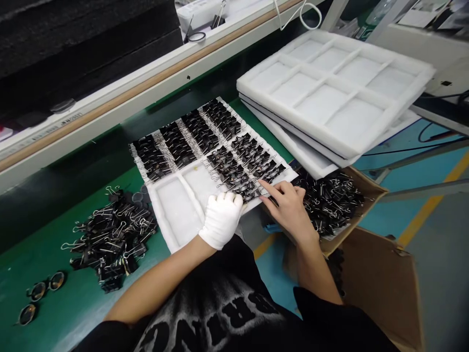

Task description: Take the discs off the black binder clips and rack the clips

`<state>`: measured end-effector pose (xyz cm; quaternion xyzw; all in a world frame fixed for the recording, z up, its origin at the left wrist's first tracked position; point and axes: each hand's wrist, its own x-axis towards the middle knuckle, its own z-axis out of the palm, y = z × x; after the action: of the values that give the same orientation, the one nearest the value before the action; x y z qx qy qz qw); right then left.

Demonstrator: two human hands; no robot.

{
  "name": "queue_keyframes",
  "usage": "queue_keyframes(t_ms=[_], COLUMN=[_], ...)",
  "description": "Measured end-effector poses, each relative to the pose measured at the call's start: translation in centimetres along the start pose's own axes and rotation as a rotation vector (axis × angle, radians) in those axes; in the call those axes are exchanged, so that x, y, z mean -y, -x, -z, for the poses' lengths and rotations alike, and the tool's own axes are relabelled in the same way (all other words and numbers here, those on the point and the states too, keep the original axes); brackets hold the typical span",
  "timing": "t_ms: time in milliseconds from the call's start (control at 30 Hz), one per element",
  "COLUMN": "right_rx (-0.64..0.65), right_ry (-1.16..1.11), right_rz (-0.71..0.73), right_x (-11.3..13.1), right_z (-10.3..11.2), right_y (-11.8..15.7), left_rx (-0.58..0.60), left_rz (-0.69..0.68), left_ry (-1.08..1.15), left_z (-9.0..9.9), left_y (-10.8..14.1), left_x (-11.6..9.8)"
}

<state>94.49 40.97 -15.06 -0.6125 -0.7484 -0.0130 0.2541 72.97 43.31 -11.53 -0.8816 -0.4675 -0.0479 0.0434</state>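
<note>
A white foam tray [200, 209] lies before me, its compartments packed with rows of black binder clips [225, 168] with silver wire handles. Two near-left compartments show bare white bottoms. My left hand [222, 220], in a white glove, is closed at the tray's near edge, its fingers curled under; whatever they hold is hidden. At the near-right compartment, my bare right hand [289, 208] reaches its index finger and thumb, held apart, to the end of the clip rows. Its other fingers are bent. I cannot make out a clip held between those tips.
A loose pile of binder clips [113, 234] lies left on the green table [47, 244], near several round dark-rimmed pieces [38, 292]. Stacked foam trays [337, 83] overhang at the right. Below them stands a cardboard box [370, 195] full of clips. A shelf edge [120, 98] runs behind.
</note>
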Motion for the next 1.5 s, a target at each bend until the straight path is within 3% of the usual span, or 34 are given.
queue_keyframes(t_ms=[67, 167, 433, 667, 900, 1067, 1267, 1500], right_rx=[0.059, 0.040, 0.078, 0.113, 0.140, 0.122, 0.141, 0.155], right_ry=[0.005, -0.011, 0.011, 0.015, 0.020, 0.055, 0.038, 0.078], right_rz=[0.072, 0.119, 0.207, 0.220, 0.250, 0.287, 0.271, 0.321], right_x=[-0.5, -1.1, -2.3, -2.6, -3.0, -3.1, -3.1, -3.3], right_z=[0.7, 1.1, 0.7, 0.8, 0.8, 0.7, 0.8, 1.1], right_y=[-0.9, -1.6, -2.1, -2.2, -2.3, -2.6, -2.6, -2.6], left_rx=[-0.011, -0.013, -0.029, 0.035, 0.145, 0.105, 0.136, 0.164], left_rz=[0.007, 0.008, -0.010, -0.024, -0.175, -0.147, -0.196, -0.207], left_ry=[0.004, 0.025, 0.028, 0.034, 0.123, 0.135, 0.160, 0.174], left_z=[-0.2, -0.4, -0.3, 0.8, 2.0, 1.9, 1.5, 1.4], left_y=[0.1, 0.2, 0.3, -0.8, -3.4, -4.5, -5.4, -5.1], left_x=[0.0, 0.2, 0.3, 0.5, 1.1, 1.0, 1.0, 1.5])
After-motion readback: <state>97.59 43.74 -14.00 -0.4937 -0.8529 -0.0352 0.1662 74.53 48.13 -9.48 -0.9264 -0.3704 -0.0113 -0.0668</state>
